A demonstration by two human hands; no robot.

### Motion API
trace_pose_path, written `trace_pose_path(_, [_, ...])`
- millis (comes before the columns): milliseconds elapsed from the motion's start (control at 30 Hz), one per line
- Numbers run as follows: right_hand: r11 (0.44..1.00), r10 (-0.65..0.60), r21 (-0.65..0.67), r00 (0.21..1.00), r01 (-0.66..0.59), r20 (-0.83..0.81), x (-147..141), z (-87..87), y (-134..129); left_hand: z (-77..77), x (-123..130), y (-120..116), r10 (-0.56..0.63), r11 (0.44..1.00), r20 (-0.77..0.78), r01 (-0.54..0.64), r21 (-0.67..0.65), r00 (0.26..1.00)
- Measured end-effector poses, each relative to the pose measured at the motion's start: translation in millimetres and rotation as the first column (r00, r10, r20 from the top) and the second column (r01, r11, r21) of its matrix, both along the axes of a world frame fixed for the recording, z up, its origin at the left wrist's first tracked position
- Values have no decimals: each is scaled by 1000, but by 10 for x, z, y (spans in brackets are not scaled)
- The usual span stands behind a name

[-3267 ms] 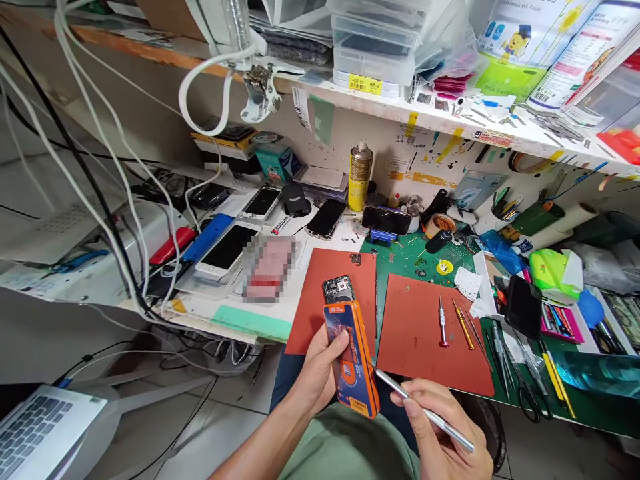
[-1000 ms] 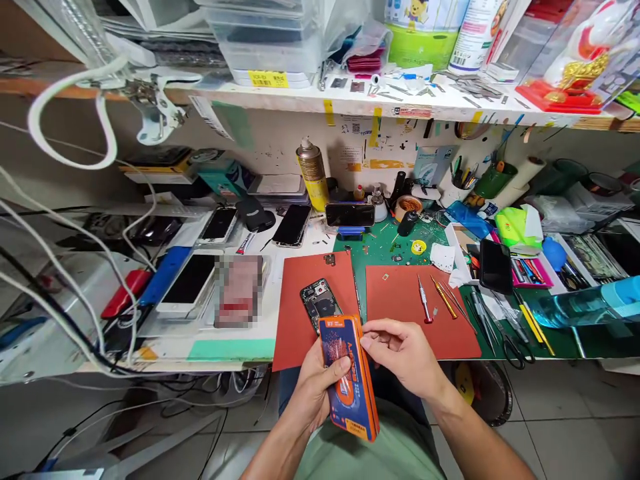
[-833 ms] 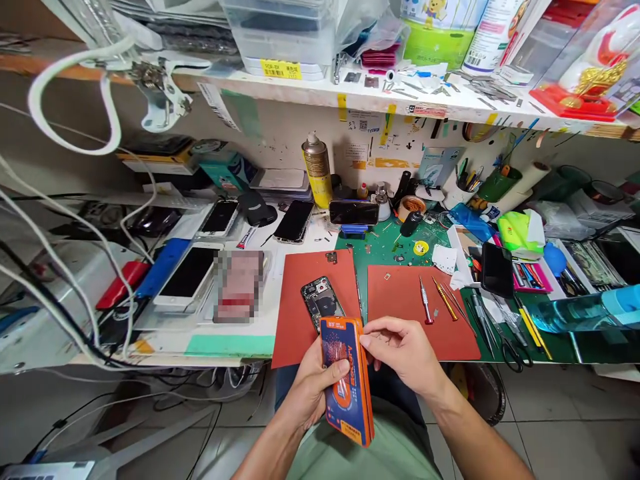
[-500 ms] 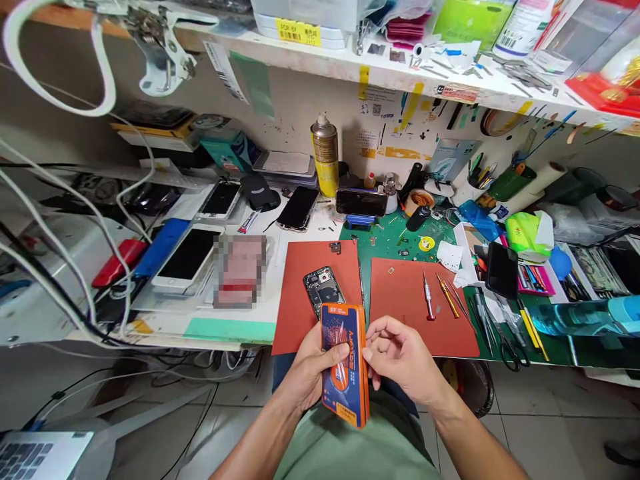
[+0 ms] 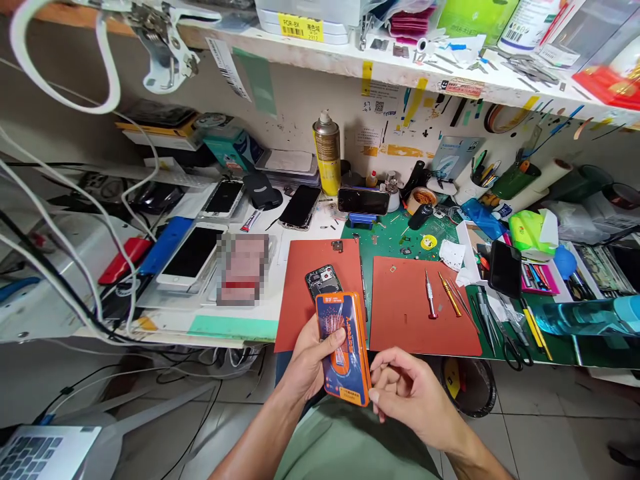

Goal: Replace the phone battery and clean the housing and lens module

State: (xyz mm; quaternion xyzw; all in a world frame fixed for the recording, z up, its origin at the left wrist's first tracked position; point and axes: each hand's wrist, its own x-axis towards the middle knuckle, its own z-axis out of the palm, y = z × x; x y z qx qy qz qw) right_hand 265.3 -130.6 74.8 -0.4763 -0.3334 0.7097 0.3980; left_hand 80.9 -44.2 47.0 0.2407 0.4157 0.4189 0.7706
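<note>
The left hand has the box clamped, thumb on its front and fingers behind; the right hand is at the box's 4 o'clock, fingers curled in, thumb tip at the lower right edge. Whether that thumb touches the edge or pinches anything, I cannot tell. The handling in hand looks to be fingertip work along that side, which calls for a firm left grip and a light, exact right fingertip. The box is held tilted above the lap, over the near edge of the left mat. Its face is glossy dark blue with an orange rim, lettering running lengthwise and a yellow label at the near end; it looks closed. At its 11 o'clock an opened phone lies on that mat, inner parts showing, lower part hidden behind the box. At 2 o'clock the silver driver and gold driver lie on the right mat.
</note>
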Motion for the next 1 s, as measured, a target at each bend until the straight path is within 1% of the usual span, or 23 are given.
trace_pose_path(33, [995,-75,77,993,68,87,-8,29,-8,-3,10,-4,27,999,-23,-27,20,999])
trace_pose_path(100, [954,-245,232,941,190,232,-55,64,-8,-20,32,-24,90,994,-73,-85,68,993])
trace_pose_path(167, [911,-364,312,882,269,301,-131,57,9,-42,52,-58,153,983,-121,-139,119,981])
trace_pose_path(267, [885,-440,317,836,341,327,-239,-1,54,-42,74,-117,231,962,-198,-194,192,953])
trace_pose_path(400, [860,-494,319,804,398,329,-294,-44,116,45,106,-165,305,929,-368,-190,317,878])
trace_pose_path(467, [851,-509,332,795,407,330,-290,-42,141,94,124,-174,328,920,-411,-189,343,851])
trace_pose_path(567, [844,-515,359,788,398,336,-270,-35,178,132,150,-193,353,906,-432,-189,378,830])
trace_pose_path(767, [843,-491,440,778,310,392,-256,-55,200,123,237,-311,433,850,-428,-200,488,793])
trace_pose_path(933, [807,-500,543,759,233,418,-260,-29,188,139,306,-407,537,790,-397,-278,547,745])
trace_pose_path(1000, [800,-496,560,761,215,417,-240,-6,210,146,299,-434,543,798,-372,-324,508,753])
